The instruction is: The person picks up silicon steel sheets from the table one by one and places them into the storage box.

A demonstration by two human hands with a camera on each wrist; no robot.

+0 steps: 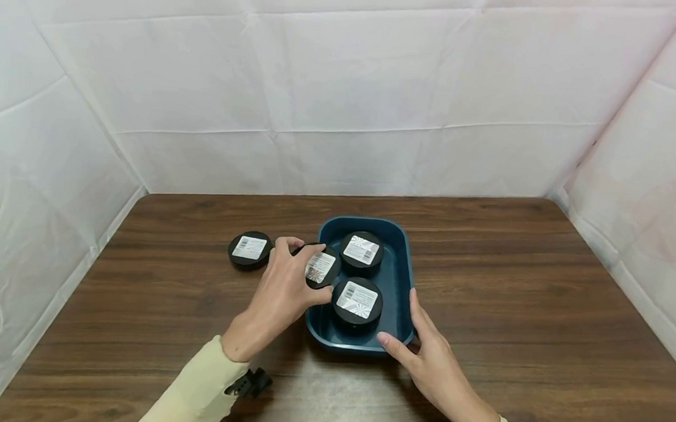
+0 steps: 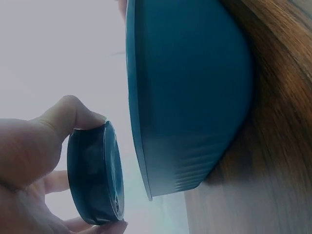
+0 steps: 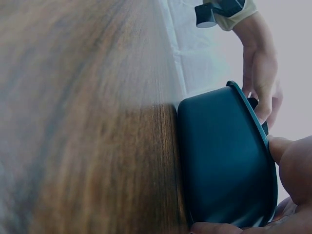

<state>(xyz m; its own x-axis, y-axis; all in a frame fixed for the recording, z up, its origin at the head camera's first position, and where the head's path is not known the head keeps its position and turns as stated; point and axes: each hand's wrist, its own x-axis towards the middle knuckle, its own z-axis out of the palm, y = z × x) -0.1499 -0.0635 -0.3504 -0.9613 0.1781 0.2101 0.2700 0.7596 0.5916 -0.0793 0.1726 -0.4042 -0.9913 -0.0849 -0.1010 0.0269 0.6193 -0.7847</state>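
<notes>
My left hand (image 1: 282, 288) pinches a round black tin (image 1: 320, 267) with a white label by its sides, over the left rim of a blue tray (image 1: 395, 271). In the left wrist view, thumb and fingers span the same tin (image 2: 90, 175), which is raised beside the tray wall (image 2: 190, 92). Two similar tins, one far (image 1: 361, 252) and one near (image 1: 358, 301), sit label up inside the tray. My right hand (image 1: 435, 366) holds the tray's near right corner, thumb at the rim and fingers along the outer side, as the right wrist view also shows.
Another black labelled tin (image 1: 250, 250) lies on the wooden table (image 1: 511, 290), left of the tray. White sheeting (image 1: 344, 96) hangs behind the table and along both sides. A black wrist camera (image 1: 248, 383) is strapped at the left sleeve.
</notes>
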